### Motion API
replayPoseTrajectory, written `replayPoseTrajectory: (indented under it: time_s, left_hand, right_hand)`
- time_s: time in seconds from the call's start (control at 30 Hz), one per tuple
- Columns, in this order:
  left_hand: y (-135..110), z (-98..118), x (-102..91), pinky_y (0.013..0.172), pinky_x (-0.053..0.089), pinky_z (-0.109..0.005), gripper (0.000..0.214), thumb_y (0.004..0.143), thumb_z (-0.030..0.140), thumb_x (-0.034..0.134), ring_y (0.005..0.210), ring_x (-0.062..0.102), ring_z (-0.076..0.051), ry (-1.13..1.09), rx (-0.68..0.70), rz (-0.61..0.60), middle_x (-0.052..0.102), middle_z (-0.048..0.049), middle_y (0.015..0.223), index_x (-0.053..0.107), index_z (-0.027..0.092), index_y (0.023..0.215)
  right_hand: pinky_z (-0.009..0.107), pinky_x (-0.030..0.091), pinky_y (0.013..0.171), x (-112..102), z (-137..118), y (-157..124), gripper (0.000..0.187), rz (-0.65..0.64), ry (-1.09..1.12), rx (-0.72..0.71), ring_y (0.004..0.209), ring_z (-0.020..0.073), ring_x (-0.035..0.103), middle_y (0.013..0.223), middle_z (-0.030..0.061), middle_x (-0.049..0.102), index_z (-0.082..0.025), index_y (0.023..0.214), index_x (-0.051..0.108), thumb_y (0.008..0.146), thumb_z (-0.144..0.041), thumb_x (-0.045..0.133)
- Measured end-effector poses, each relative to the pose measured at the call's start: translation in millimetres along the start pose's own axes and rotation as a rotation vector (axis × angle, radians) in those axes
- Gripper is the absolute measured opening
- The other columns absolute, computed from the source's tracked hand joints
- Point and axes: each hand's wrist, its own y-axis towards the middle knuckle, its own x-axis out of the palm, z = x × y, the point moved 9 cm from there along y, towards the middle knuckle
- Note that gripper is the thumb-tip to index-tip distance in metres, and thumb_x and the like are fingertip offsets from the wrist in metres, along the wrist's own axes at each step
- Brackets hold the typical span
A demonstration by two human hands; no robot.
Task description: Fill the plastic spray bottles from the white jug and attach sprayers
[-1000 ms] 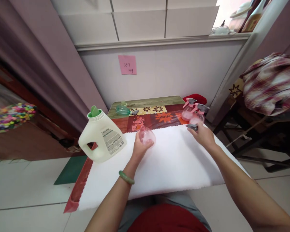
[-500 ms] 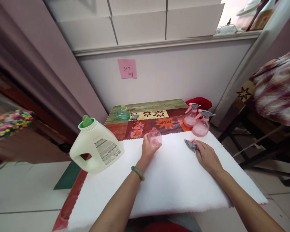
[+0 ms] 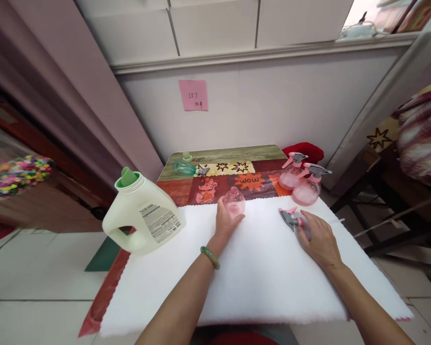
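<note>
Open bottle (image 3: pixel 236 201) gripped in left hand (image 3: pixel 226 223); loose sprayer (image 3: pixel 290 219) seen on cloth (image 3: pixel 266 268) at right hand (image 3: pixel 320 242) (whether gripped or just touched cannot be told).

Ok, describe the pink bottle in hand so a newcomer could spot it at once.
Over the white cloth, find the left hand, with a green bangle on its wrist. It holds the pink bottle. Unlike the two pink sprayer bottles to the right, its neck is bare.
</note>
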Motion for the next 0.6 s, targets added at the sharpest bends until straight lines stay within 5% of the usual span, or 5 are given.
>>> replayPoseTrajectory:
  time_s: [0.13,0.27,0.43,0.53,0.6]
  left_hand:
    - [-12.5,14.9,-8.6,0.121,0.032,-0.061,0.120,0.055,0.035,0.098,0.151,0.038,-0.044,0.021,0.062,0.017,0.040,-0.0275,0.158,0.029,0.018,0.152]
    - [-57.5,43.7,-52.6,0.126,0.028,-0.057,0.096,0.080,0.039,0.082,0.155,0.034,-0.037,0.067,0.165,0.069,0.037,-0.0234,0.162,0.028,0.020,0.157]
    - [-118.3,72.4,-185.3,0.119,0.039,-0.052,0.070,0.087,0.030,0.077,0.137,0.053,-0.031,0.225,0.296,0.474,0.056,-0.0173,0.142,0.043,0.020,0.147]
    - [-135.5,53.1,-277.1,0.117,0.039,-0.052,0.067,0.082,0.034,0.080,0.133,0.054,-0.030,0.231,0.144,0.818,0.054,-0.0160,0.139,0.045,0.019,0.137]
    - [-136.9,24.4,-319.8,0.120,0.036,-0.051,0.073,0.075,0.038,0.084,0.135,0.051,-0.029,0.193,-0.067,0.930,0.052,-0.0149,0.142,0.045,0.020,0.134]
  right_hand:
    - [0.051,0.051,0.105,-12.1,-2.7,0.6,0.049,0.079,-0.033,-0.017,0.113,0.0344,0.070,0.125,0.0183,0.073,-0.015,0.143,0.057,0.098,-0.037,0.059]
    - [0.058,0.050,0.108,-41.8,-14.2,7.7,0.067,0.251,-0.071,-0.002,0.119,0.0412,0.068,0.130,0.0238,0.070,-0.011,0.149,0.053,0.093,-0.043,0.071]
    - [0.062,0.048,0.111,-68.3,-86.4,32.7,0.080,0.394,0.250,0.039,0.133,0.0428,0.060,0.143,0.0245,0.061,-0.014,0.157,0.046,0.088,-0.040,0.078]
    - [0.063,0.050,0.110,-50.6,-169.0,58.7,0.074,0.315,0.671,0.045,0.136,0.0386,0.058,0.149,0.0205,0.057,-0.019,0.155,0.044,0.091,-0.040,0.073]
    - [0.058,0.051,0.111,-22.2,-226.0,75.1,0.065,0.215,1.021,0.104,0.139,0.0346,0.057,0.154,0.0204,0.052,-0.021,0.154,0.043,0.096,-0.038,0.067]
